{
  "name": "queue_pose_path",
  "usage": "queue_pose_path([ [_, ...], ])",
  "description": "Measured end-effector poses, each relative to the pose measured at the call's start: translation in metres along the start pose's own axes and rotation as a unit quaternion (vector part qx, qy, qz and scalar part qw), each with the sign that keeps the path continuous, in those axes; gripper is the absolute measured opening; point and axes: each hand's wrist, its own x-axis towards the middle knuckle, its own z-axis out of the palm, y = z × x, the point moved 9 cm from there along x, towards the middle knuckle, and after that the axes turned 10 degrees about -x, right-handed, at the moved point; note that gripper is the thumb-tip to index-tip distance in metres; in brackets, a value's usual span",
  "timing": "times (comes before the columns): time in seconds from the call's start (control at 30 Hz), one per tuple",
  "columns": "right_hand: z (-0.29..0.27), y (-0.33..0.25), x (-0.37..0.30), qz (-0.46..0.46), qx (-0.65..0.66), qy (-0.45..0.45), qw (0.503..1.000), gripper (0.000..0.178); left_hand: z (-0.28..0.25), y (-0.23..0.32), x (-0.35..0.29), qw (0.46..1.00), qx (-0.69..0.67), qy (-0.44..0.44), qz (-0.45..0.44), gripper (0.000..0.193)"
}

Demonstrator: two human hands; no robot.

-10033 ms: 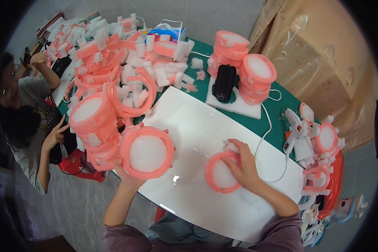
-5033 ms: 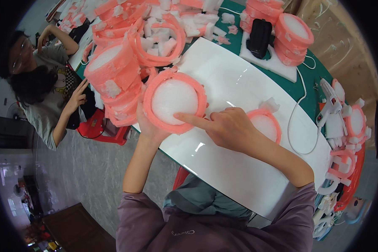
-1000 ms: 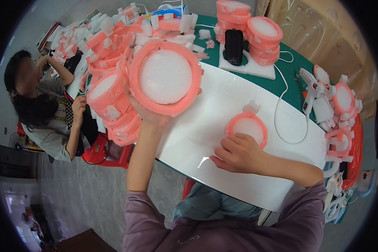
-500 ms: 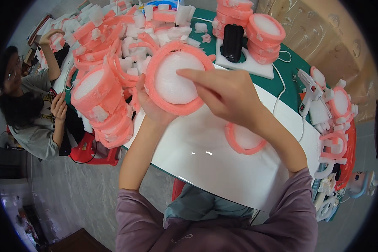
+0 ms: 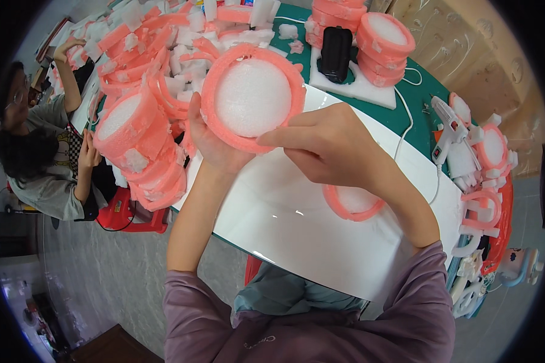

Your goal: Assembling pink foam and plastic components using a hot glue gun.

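My left hand (image 5: 221,142) is closed around the lower left edge of a round foam piece (image 5: 253,97), a thick pink foam ring with a white foam disc in its middle. It is held up tilted above the white table. My right hand (image 5: 330,145) is at its lower right, the index finger stretched out and touching the pink rim. The other right fingers are curled under, and the thumb is hidden. Below the right hand, a second pink foam ring (image 5: 351,212) with a white centre lies on the table, partly covered by the wrist.
Stacked pink rings (image 5: 124,139) and loose foam pieces crowd the left. More stacked rings (image 5: 383,48) stand behind a black case (image 5: 335,54) on a white foam slab. At right lies a white glue gun (image 5: 448,130) with its cord. A co-worker (image 5: 48,145) sits at far left.
My right index finger has moved from over the white disc down to the pink rim. My left hand has shifted the foam piece slightly up and left, turning it more face-on.
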Motion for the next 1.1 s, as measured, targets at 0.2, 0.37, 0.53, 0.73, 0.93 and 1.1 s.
queue_pose_path([
  [0.2,-0.038,-0.002,-0.002,-0.008,-0.073,0.09,0.993,0.025,-0.002,-0.007,0.001,0.99,-0.13,-0.036,-0.026,0.078],
  [0.37,-0.133,-0.018,-0.012,0.038,0.088,0.205,0.974,0.034,-0.008,0.003,0.001,0.999,-0.044,-0.016,-0.004,0.082],
  [0.53,-0.117,0.002,-0.046,0.137,0.065,0.171,0.973,0.03,0.01,0.003,0.006,0.996,-0.039,-0.081,0.004,0.079],
  [0.73,-0.045,-0.017,-0.092,0.145,0.072,0.048,0.986,0.029,0.009,-0.006,0.002,0.997,-0.017,-0.076,-0.019,0.074],
  [0.93,-0.012,-0.042,-0.092,0.065,-0.041,-0.075,0.994,0.037,0.011,-0.012,-0.003,0.997,-0.003,-0.058,-0.047,0.06],
  [1.1,-0.038,-0.01,-0.051,0.053,-0.076,0.07,0.993,0.033,0.027,-0.021,0.005,0.997,0.055,-0.046,-0.017,0.071],
])
